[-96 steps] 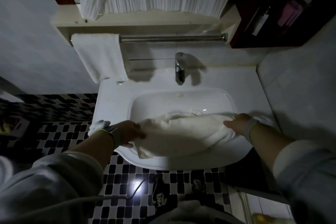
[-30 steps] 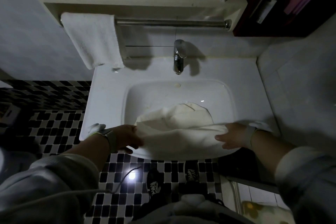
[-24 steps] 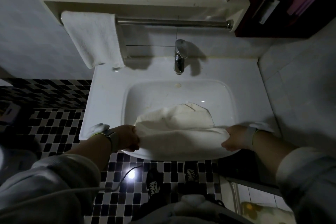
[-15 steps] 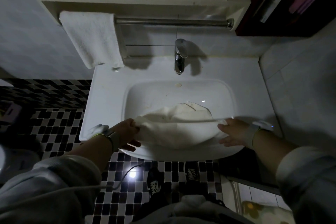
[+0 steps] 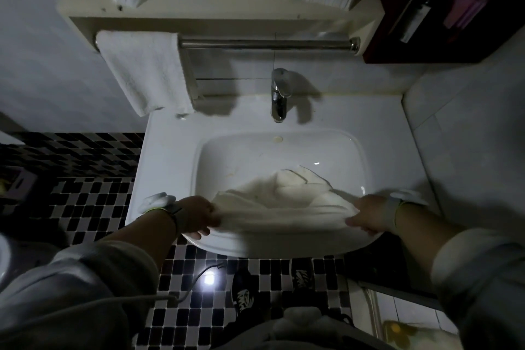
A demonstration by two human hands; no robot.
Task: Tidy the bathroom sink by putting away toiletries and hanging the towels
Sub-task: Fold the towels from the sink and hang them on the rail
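Gripping: left hand point(image 5: 196, 217) has its fingers curled over the left end of the cream towel point(image 5: 279, 209), with one fingertip showing below the cloth at the basin's front lip; right hand point(image 5: 369, 217) holds the right end, thumb and fingers closed on the edge, though how many layers they pinch cannot be told in this dim light.
Towel position: stretched between the two hands across the front half of the sink point(image 5: 392, 133), its near edge drawn fairly taut, the far part slumped in soft folds down into the bowl.
Feel, as a judgement: light, limp and soft, with no stiffness; it sags wherever it is unsupported. It does not look slippery or fragile; whether it is damp cannot be told.
Where to hold: the two ends or corners of one long edge, as now, so the cloth hangs flat and does not bunch; a grip in the middle would probably let both ends droop.
Destination: towel rail point(image 5: 264, 44) under the shelf, above the faucet point(image 5: 278, 94); its left end already carries a folded white towel point(image 5: 147, 71), and the rest of the bar to the right is bare.
Caution: when lifted, the trailing folds could snag the faucet, so the cloth likely needs raising well above it.
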